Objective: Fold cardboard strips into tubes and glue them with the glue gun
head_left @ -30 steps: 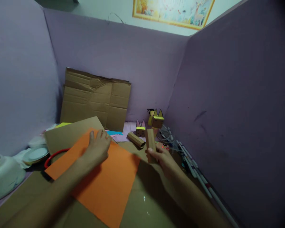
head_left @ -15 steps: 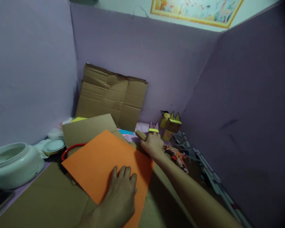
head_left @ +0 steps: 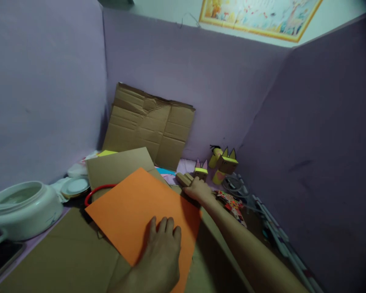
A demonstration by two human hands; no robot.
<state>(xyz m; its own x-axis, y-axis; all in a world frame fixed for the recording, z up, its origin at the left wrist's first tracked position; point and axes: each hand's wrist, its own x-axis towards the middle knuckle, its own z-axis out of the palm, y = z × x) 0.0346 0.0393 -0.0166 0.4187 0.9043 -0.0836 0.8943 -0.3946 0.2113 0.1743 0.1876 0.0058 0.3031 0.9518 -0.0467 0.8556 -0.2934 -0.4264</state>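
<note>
Orange paper [head_left: 134,203] lies over brown cardboard [head_left: 67,248]. My left hand [head_left: 163,252] rests on the paper with its fingers spread a little. Past the paper's right corner, my right hand [head_left: 199,190] is at some light brown cardboard strips [head_left: 184,179], its fingers curled at their near end; the fingertips are partly hidden. Just behind that hand stands a small figure with pointed pink ears [head_left: 201,169]. A red curved handle [head_left: 97,191] sticks out from under the paper's left side.
A white pot [head_left: 24,219] and a lidded jar [head_left: 75,186] stand at the left. Folded cardboard [head_left: 149,122] leans on the back wall. Cat-eared figures [head_left: 227,165], patterned pieces [head_left: 232,203] and striped rods [head_left: 280,240] are on the right.
The whole view has shifted slightly, so things appear further right. My right hand has drawn back slightly from the eared figure, and more of the strips shows. My left hand stays on the paper.
</note>
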